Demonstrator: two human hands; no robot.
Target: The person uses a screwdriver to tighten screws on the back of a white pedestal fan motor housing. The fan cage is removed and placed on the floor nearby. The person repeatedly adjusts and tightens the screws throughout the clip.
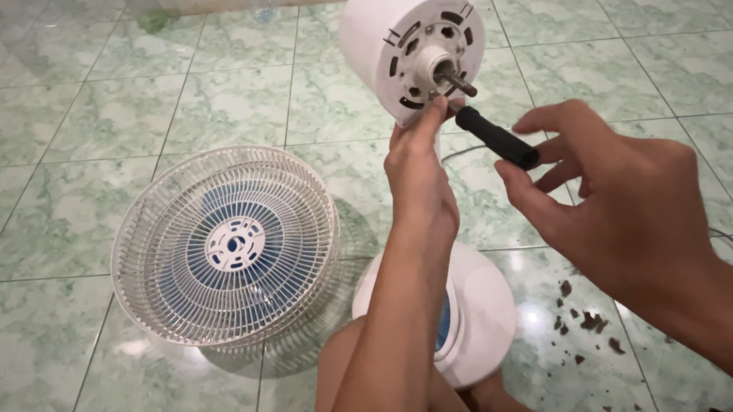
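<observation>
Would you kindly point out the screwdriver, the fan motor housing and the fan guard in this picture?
screwdriver [498,138]: head view, on its black handle.
fan motor housing [377,23]: head view, on the white side of its shell.
fan guard [226,246]: head view, near the hub of the wire grille lying on the floor.

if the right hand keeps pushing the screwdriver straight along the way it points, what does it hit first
The right hand holds a black-handled screwdriver aimed up-left at the white fan motor. Its tip would likely meet the motor's front face beside the shaft, right by the left hand's fingertips; depth is unclear.
</observation>
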